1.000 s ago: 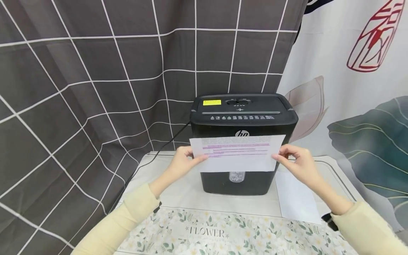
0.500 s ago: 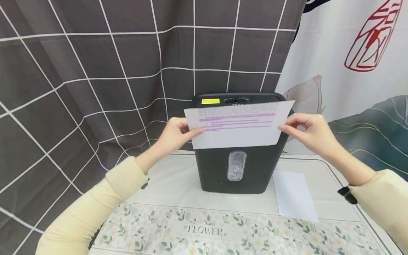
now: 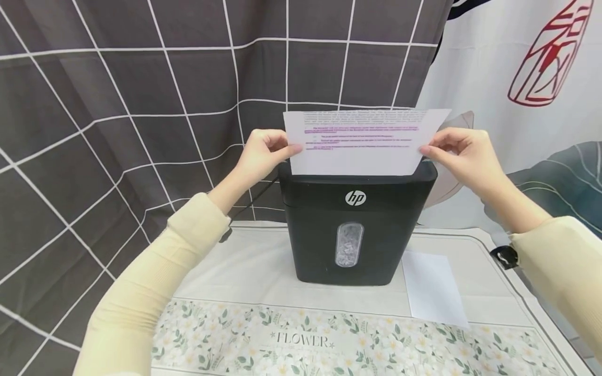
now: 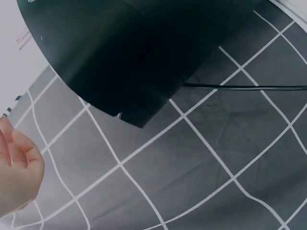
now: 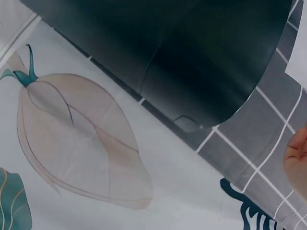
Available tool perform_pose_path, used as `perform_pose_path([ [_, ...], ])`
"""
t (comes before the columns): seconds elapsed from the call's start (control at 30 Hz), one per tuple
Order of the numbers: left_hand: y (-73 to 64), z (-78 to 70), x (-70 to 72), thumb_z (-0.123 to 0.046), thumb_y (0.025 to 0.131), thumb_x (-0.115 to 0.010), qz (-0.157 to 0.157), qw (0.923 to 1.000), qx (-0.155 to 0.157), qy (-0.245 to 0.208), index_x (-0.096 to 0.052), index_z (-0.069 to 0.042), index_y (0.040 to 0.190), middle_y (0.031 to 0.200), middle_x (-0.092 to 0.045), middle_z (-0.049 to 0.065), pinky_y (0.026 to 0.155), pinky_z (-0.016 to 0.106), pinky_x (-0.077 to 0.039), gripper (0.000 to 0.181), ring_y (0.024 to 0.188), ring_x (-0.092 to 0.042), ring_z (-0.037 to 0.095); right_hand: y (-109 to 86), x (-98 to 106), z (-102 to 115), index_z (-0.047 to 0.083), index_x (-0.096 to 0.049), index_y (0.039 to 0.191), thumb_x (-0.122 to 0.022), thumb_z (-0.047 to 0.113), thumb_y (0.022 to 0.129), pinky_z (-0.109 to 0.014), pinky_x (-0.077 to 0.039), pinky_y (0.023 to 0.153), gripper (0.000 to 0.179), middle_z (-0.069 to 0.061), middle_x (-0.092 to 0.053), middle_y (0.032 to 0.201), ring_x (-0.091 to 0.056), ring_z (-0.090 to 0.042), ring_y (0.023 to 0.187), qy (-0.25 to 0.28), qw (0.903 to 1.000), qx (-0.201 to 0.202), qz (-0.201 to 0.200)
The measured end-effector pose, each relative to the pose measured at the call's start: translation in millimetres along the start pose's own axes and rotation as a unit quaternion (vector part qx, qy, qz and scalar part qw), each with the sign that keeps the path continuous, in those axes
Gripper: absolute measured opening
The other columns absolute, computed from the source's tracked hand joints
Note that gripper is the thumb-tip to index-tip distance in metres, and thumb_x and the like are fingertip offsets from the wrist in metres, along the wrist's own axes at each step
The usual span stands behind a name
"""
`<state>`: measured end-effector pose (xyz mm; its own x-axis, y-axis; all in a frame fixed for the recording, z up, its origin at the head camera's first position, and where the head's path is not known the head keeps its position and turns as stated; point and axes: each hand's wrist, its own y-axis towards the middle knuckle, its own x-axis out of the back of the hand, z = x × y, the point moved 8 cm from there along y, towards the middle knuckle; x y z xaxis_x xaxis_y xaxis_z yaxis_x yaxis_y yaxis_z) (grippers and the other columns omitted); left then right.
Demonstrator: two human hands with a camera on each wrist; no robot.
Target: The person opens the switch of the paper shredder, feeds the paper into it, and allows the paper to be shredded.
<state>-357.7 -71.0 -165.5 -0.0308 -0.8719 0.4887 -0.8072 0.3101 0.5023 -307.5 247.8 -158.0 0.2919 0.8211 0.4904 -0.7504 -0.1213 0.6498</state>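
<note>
A printed sheet of paper point(image 3: 357, 156) with purple highlighted lines is stretched between both hands in the head view. My left hand point(image 3: 263, 156) pinches its left edge between thumb and fingers, and my right hand point(image 3: 465, 151) pinches its right edge. Behind and below the sheet stands a black HP paper shredder point(image 3: 315, 235) with a clear window point(image 3: 349, 244) showing shreds inside. The paper hides the shredder's top; whether its lower edge touches the shredder cannot be told. In the left wrist view the left hand point(image 4: 19, 167) shows at the left edge.
Another white sheet point(image 3: 435, 287) lies on the table to the right of the shredder. The tabletop has a floral cloth point(image 3: 301, 339) along the front. A dark grid curtain point(image 3: 188, 78) hangs behind, and a black cord point(image 4: 249, 87) runs from the shredder.
Both hands have raised the printed sheet from in front of the shredder's face to its top. The HP logo, covered half a second ago, shows again. The shredder and loose sheet stay put.
</note>
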Motion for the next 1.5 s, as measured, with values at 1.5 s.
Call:
perform_pose_path([
  [1.5,36.2,59.9,-35.5,-0.014,0.083,-0.071,0.05,0.9925,0.008,0.111,-0.07,0.002,0.082,0.077,-0.069,0.016,0.062,0.018,-0.038,0.016,0.064,-0.054,0.013,15.0,-35.5,-61.4,-0.006,-0.065,0.081,-0.073,0.008,0.081,-0.006,-0.037,0.056,0.016,0.024,-0.049,0.062,-0.046,0.005,0.057,-0.095,0.9929,-0.06,0.038],
])
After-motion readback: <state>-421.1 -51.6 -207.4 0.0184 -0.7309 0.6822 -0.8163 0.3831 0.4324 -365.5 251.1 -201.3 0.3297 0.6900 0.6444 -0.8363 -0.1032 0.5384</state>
